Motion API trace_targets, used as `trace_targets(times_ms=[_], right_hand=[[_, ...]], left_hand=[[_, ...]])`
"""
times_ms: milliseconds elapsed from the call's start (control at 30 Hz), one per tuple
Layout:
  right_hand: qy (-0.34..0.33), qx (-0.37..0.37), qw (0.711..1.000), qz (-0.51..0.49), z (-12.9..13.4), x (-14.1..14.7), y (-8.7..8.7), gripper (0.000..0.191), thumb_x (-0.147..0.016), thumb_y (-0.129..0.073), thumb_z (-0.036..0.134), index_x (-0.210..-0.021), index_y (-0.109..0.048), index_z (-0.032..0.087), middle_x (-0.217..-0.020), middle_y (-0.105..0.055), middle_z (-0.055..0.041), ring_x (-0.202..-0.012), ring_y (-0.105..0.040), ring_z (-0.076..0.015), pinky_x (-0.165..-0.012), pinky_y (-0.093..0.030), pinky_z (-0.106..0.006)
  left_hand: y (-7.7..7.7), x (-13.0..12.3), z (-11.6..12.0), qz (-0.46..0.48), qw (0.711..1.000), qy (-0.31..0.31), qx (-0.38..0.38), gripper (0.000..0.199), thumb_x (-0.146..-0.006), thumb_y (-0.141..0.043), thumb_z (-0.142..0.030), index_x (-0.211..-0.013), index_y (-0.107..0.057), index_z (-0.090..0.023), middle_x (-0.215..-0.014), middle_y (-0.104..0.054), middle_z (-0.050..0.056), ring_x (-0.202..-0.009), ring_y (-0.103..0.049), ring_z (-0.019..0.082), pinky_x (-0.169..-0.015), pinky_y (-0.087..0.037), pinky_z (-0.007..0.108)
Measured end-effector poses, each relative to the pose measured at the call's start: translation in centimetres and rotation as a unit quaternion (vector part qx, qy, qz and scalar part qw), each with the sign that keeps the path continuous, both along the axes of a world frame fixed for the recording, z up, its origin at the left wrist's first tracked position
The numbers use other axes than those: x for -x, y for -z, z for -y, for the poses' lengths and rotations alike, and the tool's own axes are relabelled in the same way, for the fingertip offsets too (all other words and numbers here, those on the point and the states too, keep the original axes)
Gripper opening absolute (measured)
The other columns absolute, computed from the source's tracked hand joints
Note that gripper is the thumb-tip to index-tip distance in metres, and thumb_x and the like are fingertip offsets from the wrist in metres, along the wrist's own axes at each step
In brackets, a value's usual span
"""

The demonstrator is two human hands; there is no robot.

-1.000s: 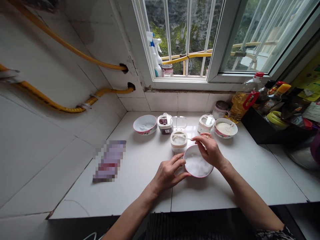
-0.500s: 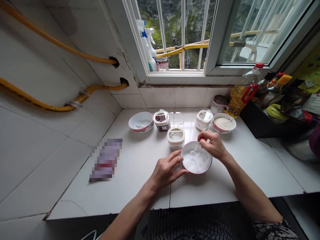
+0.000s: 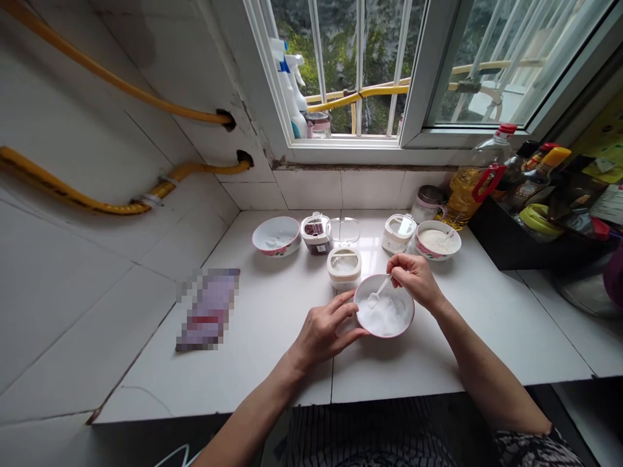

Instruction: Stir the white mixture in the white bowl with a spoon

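Note:
My left hand [image 3: 333, 327] grips the left side of a pink-rimmed bowl [image 3: 411, 318], which holds a white granular substance [image 3: 387, 316]. Pinched in my right hand [image 3: 415, 277] is a small white spoon [image 3: 378, 294], its scoop down at the white grains inside the bowl. Just behind the bowl stands a white container [image 3: 344, 268] with its clear lid raised. A container of dark red contents [image 3: 317, 233] is further back on the left, and another white container [image 3: 398, 233] stands behind my right hand.
A floral bowl [image 3: 276, 237] sits at the back left; a second bowl [image 3: 438, 240] with pale grains is at the back right. An oil bottle [image 3: 467, 185] and a black box [image 3: 506, 237] of bottles line the right. A purple packet [image 3: 209, 308], pixelated, lies on the left counter.
The spoon has shifted slightly, with more of its scoop showing above the white grains. My left hand stays on the bowl. The whole view has drifted slightly.

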State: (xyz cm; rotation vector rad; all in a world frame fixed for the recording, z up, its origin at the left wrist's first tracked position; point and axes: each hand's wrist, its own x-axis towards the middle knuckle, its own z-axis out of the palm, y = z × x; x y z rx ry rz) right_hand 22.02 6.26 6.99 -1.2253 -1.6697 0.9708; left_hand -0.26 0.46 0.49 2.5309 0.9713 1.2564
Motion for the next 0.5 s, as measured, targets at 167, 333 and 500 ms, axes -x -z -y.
trace_targets(times_ms=[167, 333, 500], right_hand=[[0.016, 0.022, 1.0, -0.003, 0.01, 0.35, 0.24, 0.013, -0.062, -0.047, 0.023, -0.058, -0.058, 0.018, -0.045, -0.051, 0.0034, -0.044, -0.045, -0.0096, -0.048, -0.035, -0.023], [0.01, 0.053, 0.997, -0.048, -0.31, 0.27, 0.58, 0.012, -0.061, -0.049, 0.024, -0.056, -0.059, 0.018, -0.044, -0.05, 0.0038, -0.042, -0.044, -0.0093, -0.046, -0.036, -0.022], [0.015, 0.07, 0.994, -0.082, -0.67, 0.19, 0.86, 0.012, -0.06, -0.051, 0.023, -0.055, -0.06, 0.017, -0.042, -0.05, 0.0041, -0.04, -0.043, -0.0091, -0.043, -0.033, -0.022]], left_hand=[[0.0, -0.03, 0.02, 0.005, 1.0, 0.006, 0.007, 0.028, -0.091, -0.064, -0.043, -0.105, -0.06, -0.019, -0.119, -0.069, 0.016, -0.102, -0.072, 0.024, -0.07, -0.063, 0.029], [-0.02, 0.0, 0.03, 0.004, 1.0, 0.007, 0.011, 0.029, -0.091, -0.064, -0.044, -0.105, -0.06, -0.019, -0.12, -0.068, 0.017, -0.103, -0.072, 0.024, -0.071, -0.063, 0.03], [-0.06, -0.02, 0.04, 0.002, 1.0, 0.003, 0.007, 0.029, -0.091, -0.063, -0.044, -0.107, -0.06, -0.019, -0.119, -0.069, 0.016, -0.102, -0.072, 0.024, -0.072, -0.062, 0.03]])
